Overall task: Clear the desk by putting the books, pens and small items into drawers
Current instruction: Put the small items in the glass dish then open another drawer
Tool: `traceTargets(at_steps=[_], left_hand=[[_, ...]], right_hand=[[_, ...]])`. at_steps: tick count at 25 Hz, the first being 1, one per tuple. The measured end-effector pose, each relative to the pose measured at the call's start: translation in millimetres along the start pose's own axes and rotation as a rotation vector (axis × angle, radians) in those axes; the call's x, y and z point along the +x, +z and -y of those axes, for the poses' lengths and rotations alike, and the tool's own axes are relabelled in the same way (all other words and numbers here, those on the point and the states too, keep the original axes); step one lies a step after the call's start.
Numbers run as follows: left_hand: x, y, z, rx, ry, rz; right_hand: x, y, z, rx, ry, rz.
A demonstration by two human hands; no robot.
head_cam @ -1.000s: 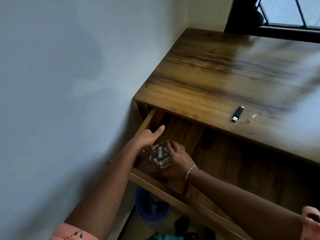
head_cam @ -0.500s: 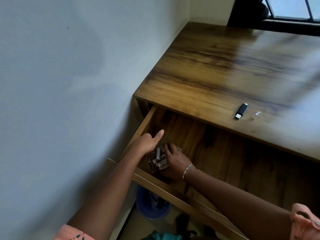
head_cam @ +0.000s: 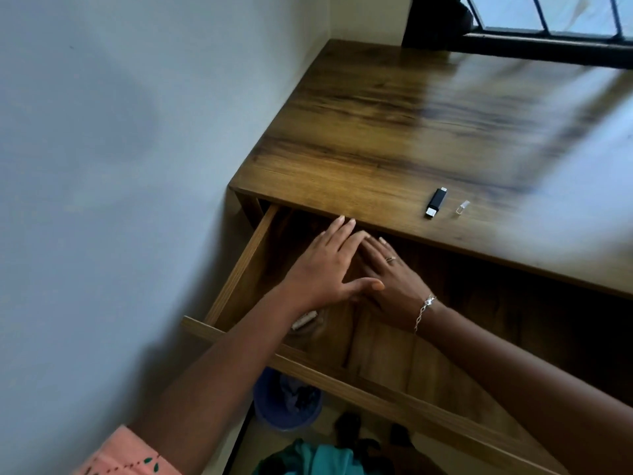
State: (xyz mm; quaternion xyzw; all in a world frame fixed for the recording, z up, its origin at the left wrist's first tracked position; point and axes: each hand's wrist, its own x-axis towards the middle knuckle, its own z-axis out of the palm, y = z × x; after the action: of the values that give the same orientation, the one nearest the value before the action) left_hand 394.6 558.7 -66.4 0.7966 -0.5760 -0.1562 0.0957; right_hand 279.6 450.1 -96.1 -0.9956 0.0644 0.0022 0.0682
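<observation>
A wooden drawer (head_cam: pixel 236 269) stands pulled out under the desk (head_cam: pixel 394 138). Both my hands hover over its left part with straight fingers and hold nothing. My left hand (head_cam: pixel 325 265) lies partly over my right hand (head_cam: pixel 394 279), which wears a ring and a bracelet. Under my left wrist a small clear jar with batteries (head_cam: pixel 305 320) sits in the drawer's front left corner, mostly hidden. On the desk near its front edge lie a black USB stick (head_cam: pixel 435 202) and its clear cap (head_cam: pixel 461 207).
A white wall runs along the left of the desk. A dark window frame (head_cam: pixel 548 46) stands at the back right. Under the drawer I see a blue bin (head_cam: pixel 284 406) and green cloth (head_cam: pixel 308 457) on the floor.
Both hands have let go of the battery jar and lifted away from it toward the desk edge, fingers now straight. The jar stays in the drawer's front left corner.
</observation>
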Motion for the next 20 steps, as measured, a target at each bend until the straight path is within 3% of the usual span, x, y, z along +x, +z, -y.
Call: traceTargets(at_steps=[7, 12, 17, 20], left_hand=[[-4, 8, -38, 0.141, 0.256, 0.273], [-24, 20, -54, 0.127, 0.356, 0.368], [-53, 41, -57, 0.233, 0.438, 0.401], [-55, 48, -52, 0.359, 0.454, 0.337]], right_hand=[[-62, -15, -10, 0.017, 0.083, 0.042], [-94, -14, 8, 0.05, -0.009, 0.046], [-116, -4, 26, 0.045, -0.055, 0.231], [-123, 7, 28, -0.026, -0.033, 0.276]])
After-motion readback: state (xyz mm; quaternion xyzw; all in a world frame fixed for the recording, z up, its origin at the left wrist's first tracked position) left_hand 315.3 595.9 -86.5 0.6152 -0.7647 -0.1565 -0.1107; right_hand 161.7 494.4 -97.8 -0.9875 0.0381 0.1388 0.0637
